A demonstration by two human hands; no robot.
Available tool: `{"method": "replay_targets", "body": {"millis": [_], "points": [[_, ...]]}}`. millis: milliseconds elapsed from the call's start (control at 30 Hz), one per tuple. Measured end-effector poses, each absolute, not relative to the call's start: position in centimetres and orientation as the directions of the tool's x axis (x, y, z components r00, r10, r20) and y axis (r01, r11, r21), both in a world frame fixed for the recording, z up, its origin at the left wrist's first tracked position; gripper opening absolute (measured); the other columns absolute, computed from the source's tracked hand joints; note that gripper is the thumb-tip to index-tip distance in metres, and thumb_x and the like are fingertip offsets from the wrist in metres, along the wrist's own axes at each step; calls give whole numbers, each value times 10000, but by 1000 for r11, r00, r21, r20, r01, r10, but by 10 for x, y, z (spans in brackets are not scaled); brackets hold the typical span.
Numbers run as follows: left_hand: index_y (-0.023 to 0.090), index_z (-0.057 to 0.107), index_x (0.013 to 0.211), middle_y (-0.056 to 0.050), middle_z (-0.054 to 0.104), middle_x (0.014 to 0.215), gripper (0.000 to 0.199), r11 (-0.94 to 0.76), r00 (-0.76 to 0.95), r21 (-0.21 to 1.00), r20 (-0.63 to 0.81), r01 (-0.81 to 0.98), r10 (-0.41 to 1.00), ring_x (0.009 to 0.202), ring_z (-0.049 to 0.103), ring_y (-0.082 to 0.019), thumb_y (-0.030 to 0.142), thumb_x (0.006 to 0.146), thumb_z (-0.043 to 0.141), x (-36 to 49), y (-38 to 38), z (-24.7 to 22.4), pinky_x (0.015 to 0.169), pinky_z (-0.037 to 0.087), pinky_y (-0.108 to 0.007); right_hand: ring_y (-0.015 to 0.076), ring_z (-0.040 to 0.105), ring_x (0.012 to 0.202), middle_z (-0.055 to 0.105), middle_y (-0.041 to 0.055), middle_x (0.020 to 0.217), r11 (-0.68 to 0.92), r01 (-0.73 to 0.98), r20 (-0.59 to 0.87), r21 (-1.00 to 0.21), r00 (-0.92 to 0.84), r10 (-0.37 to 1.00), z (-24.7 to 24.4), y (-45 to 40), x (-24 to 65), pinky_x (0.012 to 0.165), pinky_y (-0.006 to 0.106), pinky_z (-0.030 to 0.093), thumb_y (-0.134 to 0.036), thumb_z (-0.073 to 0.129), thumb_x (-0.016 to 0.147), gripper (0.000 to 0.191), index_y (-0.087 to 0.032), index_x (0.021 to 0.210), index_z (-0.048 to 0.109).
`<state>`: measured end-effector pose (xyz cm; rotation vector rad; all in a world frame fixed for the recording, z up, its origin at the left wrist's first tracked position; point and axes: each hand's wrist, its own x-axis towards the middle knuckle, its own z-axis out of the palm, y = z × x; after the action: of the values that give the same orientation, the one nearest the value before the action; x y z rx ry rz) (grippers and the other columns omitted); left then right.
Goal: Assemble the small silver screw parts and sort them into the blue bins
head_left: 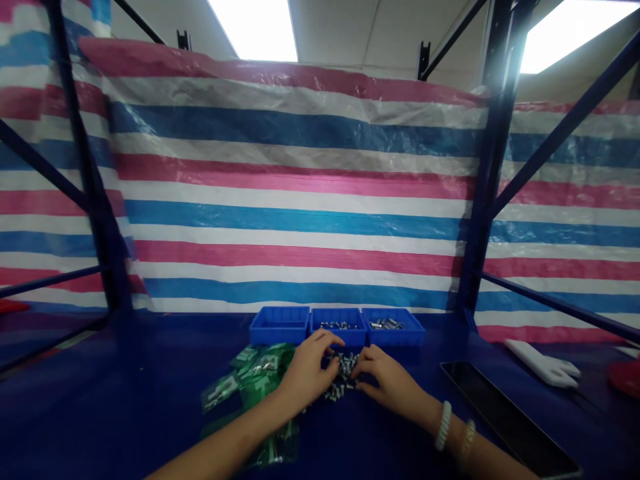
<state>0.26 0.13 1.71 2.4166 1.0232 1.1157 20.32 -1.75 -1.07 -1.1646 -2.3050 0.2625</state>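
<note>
**Two hands close over a heap of small metal parts at a blue workbench**

A small pile of silvery metal pieces [343, 377] lies on the dark blue bench top [125, 400], just in front of a row of three blue trays, and both of the person's hands are cupped around it. The left hand [307, 370] rests on the pile's left edge with fingers curled over the top; the right hand [385, 380] presses in from the other side, fingertips among the pieces. The hands sit close together, loosely bent rather than clenched, and from here it is hard to tell whether either has pinched up a single piece. Two bead bracelets [453, 433] circle the right wrist.

The trays stand side by side within easy reach of the heap: the left tray [279, 325] looks bare inside, while the middle tray [340, 327] and the right tray [393, 325] each hold a scatter of similar metal bits. Green plastic packets [255, 377] lie strewn under and beside the left forearm. Further right a dark phone [510, 417] lies flat, with a white plastic tool [543, 363] beyond it. A striped pink, blue and white tarpaulin [300, 200] hangs on the blue racking [480, 200] behind.
</note>
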Motion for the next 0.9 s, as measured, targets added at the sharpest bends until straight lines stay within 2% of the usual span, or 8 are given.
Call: {"method": "replay_targets", "body": {"millis": [167,333,467,600,767,900], "points": [[195,640,943,-37,617,932,321,-687,438,571,529,449,726,762,601,-158,43,699,497,3,-4,14,697,497,-280,188,542,895,617,25,911,616,643,434,-455,-444,784,-10,-16,205,806,292,422,-76,694,710,191,-197,855,668],[182,648,928,-36,630,894,345,-647,435,632,483,427,760,738,613,-150,26,669,483,7,-10,12,657,497,-253,126,519,640,599,-21,719,554,545,431,-630,-348,833,-5,-15,204,595,232,393,-55,690,674,197,-170,824,633],[159,644,912,-28,650,829,366,-571,451,720,390,394,803,671,621,-141,-5,627,484,12,-12,5,591,480,-225,103,498,582,554,-37,667,503,363,400,-784,-324,857,-3,-16,202,549,214,385,-139,701,697,154,-164,796,586],[151,618,882,-15,647,792,304,-529,474,784,350,323,808,621,617,-127,-5,642,515,16,-18,2,557,460,-204,83,504,559,557,-39,676,402,150,341,-903,-316,885,-4,-17,199,531,196,392,-192,721,695,203,-167,751,528],[169,601,822,10,628,732,172,-584,451,738,417,339,789,633,608,-130,67,684,613,19,-27,6,569,441,-201,92,545,564,589,-33,648,337,50,309,-940,-294,905,-7,-18,196,536,202,425,-198,762,656,235,-158,726,542],[170,605,795,-2,634,734,75,-600,423,730,454,327,784,657,619,-138,115,744,604,19,-28,9,594,453,-207,123,593,549,615,-18,637,300,7,283,-954,-308,908,-5,-19,194,527,240,478,-231,751,674,207,-152,747,574]]}}
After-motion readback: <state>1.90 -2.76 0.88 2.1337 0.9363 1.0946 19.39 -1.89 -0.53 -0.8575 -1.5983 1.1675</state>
